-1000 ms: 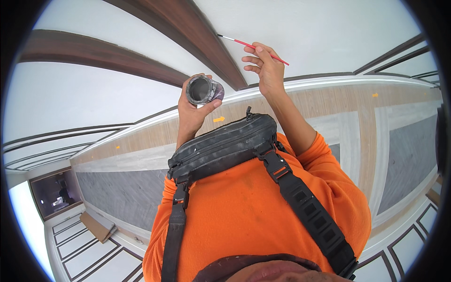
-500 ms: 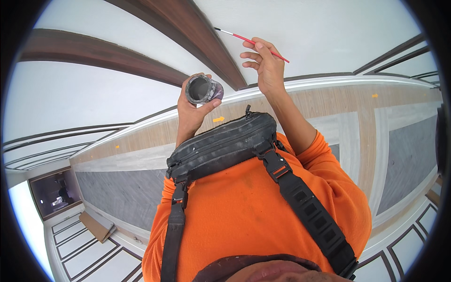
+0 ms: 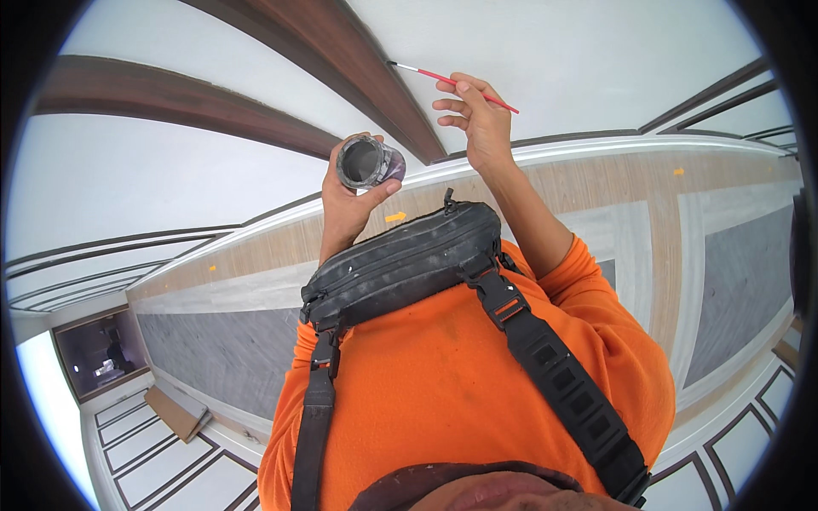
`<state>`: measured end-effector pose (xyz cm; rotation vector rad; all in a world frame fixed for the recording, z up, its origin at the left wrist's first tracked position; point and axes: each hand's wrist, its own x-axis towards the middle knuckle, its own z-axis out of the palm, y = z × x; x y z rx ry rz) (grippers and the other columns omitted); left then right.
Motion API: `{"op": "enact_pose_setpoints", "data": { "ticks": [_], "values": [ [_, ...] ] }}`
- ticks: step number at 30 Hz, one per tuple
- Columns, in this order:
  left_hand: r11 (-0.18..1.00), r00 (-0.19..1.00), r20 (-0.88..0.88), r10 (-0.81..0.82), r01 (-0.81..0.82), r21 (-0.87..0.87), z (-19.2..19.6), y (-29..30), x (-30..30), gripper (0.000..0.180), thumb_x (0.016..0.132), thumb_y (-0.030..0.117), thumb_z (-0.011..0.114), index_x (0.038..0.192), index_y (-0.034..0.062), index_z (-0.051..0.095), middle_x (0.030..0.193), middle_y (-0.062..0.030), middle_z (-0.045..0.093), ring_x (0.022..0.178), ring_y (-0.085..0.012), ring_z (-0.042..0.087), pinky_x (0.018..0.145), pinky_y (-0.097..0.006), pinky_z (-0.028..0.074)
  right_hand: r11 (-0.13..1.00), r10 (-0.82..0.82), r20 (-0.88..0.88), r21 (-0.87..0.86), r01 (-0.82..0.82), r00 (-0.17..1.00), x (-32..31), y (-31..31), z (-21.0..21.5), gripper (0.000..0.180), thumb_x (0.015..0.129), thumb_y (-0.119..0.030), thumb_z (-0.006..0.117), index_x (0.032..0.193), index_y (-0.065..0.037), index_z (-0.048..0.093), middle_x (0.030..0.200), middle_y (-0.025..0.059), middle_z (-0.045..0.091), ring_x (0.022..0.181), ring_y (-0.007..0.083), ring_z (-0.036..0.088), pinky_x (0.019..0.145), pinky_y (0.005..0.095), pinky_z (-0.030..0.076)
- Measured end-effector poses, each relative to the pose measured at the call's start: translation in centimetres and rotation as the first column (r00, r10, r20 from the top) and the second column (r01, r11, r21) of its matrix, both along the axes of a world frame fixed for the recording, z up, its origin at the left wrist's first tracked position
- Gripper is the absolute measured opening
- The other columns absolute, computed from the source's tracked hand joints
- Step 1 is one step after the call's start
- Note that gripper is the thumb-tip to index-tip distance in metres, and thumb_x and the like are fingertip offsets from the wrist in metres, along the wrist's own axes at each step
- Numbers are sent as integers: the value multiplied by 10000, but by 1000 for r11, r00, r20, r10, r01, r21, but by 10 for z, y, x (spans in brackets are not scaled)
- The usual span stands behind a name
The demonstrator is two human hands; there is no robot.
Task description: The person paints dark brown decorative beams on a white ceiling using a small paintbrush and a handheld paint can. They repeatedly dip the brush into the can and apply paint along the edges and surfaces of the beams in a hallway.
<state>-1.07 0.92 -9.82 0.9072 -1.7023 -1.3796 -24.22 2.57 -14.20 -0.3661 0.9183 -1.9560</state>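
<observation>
A slim paintbrush point(image 3: 460, 87) with a red handle and dark bristles is pinched in my right hand point(image 3: 486, 128). Its tip meets the right edge of a dark brown wooden trim board point(image 3: 341, 64), where the board borders the white wall point(image 3: 545, 51). My left hand point(image 3: 345, 200) is wrapped round a small paint-smeared jar point(image 3: 396, 163), held up below the trim with its mouth showing. Dark grey paint coats the inside of the jar. Its outer side is purplish.
Another brown trim board point(image 3: 187, 98) curves along the wall to the left. A black chest bag point(image 3: 400, 264) hangs in front of my orange shirt. Yellow arrow stickers point(image 3: 395, 216) mark the wood-look floor border. Flat boards point(image 3: 175, 411) lean at the lower left.
The brush tip has slid slightly down along the trim's edge, and my right hand has moved a little left and down. My left hand and the jar stay put.
</observation>
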Motion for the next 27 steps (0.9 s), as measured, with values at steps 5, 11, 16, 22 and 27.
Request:
{"op": "enact_pose_setpoints", "data": {
  "ticks": [5,11,16,22,27],
  "values": [
    [1000,1000,2,13,-13,22,4,-1,2,789,705,29,903,1403,17,536,1345,-159,652,1230,-245,642,1082,-388,514,998,-55,-53,-37,53,997,1,5,-3,285,1011,-169,667,1223,21,650,1109,199,746,887,243,758,645,309,620],
    [1000,1000,12,8,-8,5,-1,-2,0,793,701,35,907,1402,18,536,1350,-164,652,1237,-248,639,1083,-390,515,997,-44,-150,-73,34,988,-3,7,-3,277,1002,-144,678,1215,31,659,1133,190,742,902,236,754,660,311,618],
    [999,1000,5,10,-10,34,2,-1,0,775,710,41,919,1381,22,533,1333,-143,660,1226,-218,640,1072,-368,507,998,-30,-156,-54,22,987,-2,6,-9,263,1004,-138,673,1203,33,668,1136,184,741,903,233,752,659,311,618],
    [1000,1000,8,16,-16,20,-1,2,0,781,707,43,924,1383,24,532,1331,-138,660,1226,-215,639,1070,-365,509,996,-48,-175,-81,34,983,0,6,-5,251,1008,-131,662,1201,30,668,1135,184,738,903,235,752,656,304,619],
    [1000,1000,0,9,-9,28,0,1,2,783,710,42,925,1386,26,530,1328,-137,661,1225,-213,638,1069,-366,512,997,-64,-138,-52,57,988,2,7,-7,251,1010,-135,659,1202,28,664,1131,185,736,901,236,752,658,305,621]
  ]
}}
